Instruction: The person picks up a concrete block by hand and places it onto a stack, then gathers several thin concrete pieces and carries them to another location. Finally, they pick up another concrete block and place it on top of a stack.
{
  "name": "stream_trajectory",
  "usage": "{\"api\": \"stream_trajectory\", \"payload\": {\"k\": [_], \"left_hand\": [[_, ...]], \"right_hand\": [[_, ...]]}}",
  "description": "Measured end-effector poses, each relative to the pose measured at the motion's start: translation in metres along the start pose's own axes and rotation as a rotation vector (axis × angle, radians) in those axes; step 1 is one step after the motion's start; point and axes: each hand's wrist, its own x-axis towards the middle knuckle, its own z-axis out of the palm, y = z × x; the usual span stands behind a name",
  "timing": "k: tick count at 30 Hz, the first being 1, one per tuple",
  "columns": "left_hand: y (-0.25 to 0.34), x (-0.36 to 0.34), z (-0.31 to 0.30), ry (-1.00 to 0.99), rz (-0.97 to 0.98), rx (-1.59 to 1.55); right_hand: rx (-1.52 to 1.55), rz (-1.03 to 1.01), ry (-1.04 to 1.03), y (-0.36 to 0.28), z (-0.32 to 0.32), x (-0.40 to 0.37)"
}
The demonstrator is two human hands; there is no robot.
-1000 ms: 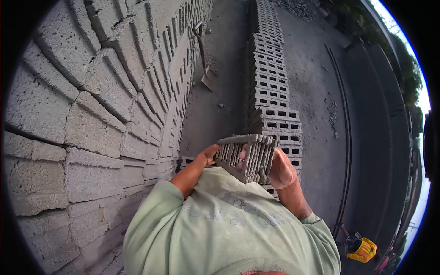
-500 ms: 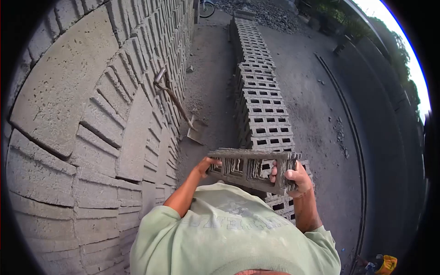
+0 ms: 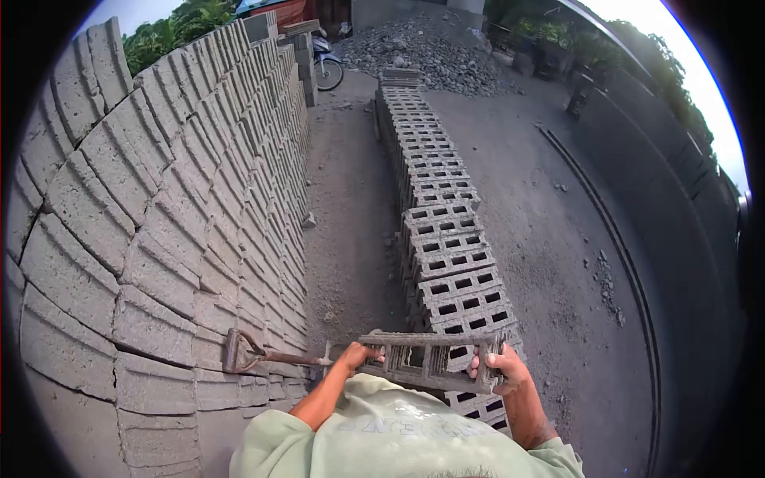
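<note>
Both my hands hold a stack of thin grey plates (image 3: 430, 338) with rectangular openings, level in front of my waist. My left hand (image 3: 356, 356) is closed round its left end. At the right end my right hand (image 3: 500, 365) grips it, with fingers through an opening and the thumb outside. Under and beyond the plates runs a long row of hollow concrete blocks (image 3: 458, 259), openings facing up. A shovel (image 3: 291, 358) leans by the block wall near my left hand; its blade is partly hidden.
A tall wall of stacked concrete blocks (image 3: 159, 211) stands on the left. Ahead are a gravel pile (image 3: 434, 52) and a parked motorbike (image 3: 325, 68). Dark rails (image 3: 613, 231) lie on the ground to the right, before a grey wall (image 3: 661, 183).
My view has tilted up and moved forward along the row. The shovel now appears much closer to my left arm. Both hands keep hold of the plates, lower in view.
</note>
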Motion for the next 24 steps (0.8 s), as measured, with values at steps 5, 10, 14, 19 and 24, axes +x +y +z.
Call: {"api": "stream_trajectory", "payload": {"k": [5, 10, 14, 19, 24], "left_hand": [[0.126, 0.113, -0.068, 0.086, 0.123, 0.155], [0.271, 0.163, -0.109, 0.361, 0.057, 0.563], [0.36, 0.25, -0.152, 0.444, 0.03, 0.795], [0.484, 0.361, -0.203, 0.464, 0.121, 0.798], [0.583, 0.438, -0.278, 0.593, 0.108, 0.62]], "right_hand": [[-0.103, 0.067, 0.217, -0.079, -0.03, 0.148], [-0.306, 0.19, 0.533, -0.126, -0.044, 0.277], [-0.584, 0.33, 0.697, -0.157, -0.061, 0.397], [-0.662, 0.281, 0.757, -0.217, -0.092, 0.578], [-0.775, 0.197, 0.575, -0.319, -0.011, 0.764]]}}
